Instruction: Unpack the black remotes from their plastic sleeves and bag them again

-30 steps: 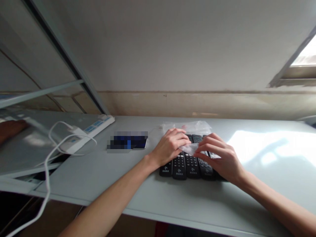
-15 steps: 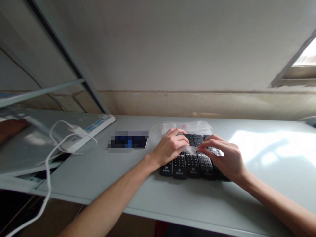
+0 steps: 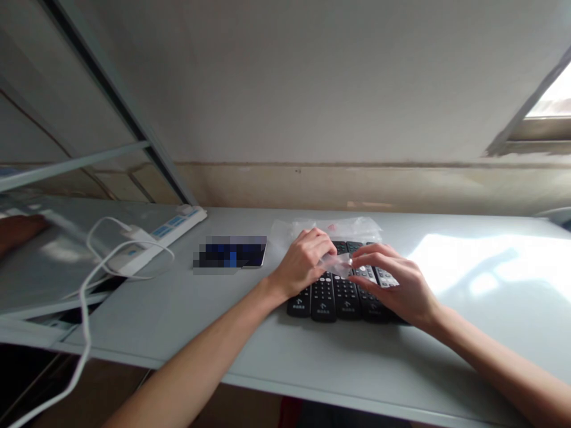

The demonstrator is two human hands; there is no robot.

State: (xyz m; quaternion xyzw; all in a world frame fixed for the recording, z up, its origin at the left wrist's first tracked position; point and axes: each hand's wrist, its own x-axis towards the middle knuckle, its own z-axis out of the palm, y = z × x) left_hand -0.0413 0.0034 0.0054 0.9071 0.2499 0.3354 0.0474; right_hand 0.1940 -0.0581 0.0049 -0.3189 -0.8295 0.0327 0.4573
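Note:
Several black remote controls [image 3: 335, 296] lie side by side on the pale table [image 3: 276, 351], buttons up. My left hand [image 3: 303, 264] and my right hand [image 3: 392, 282] rest over them, fingers curled. Both pinch a small piece of clear plastic film [image 3: 336, 264] between them, just above the remotes. A heap of clear plastic bags [image 3: 352, 227] lies right behind the remotes, partly hidden by my left hand.
A phone [image 3: 232, 252] lies left of the remotes. Further left are a white power strip [image 3: 156, 238] and a looping white cable [image 3: 89, 279]. Another person's hand [image 3: 18, 229] shows at the far left edge. A wall stands behind the table; sunlight falls on the right.
My right hand's fingers have shifted slightly left and closer to the left hand, bunching the plastic film between them. The remotes have not moved.

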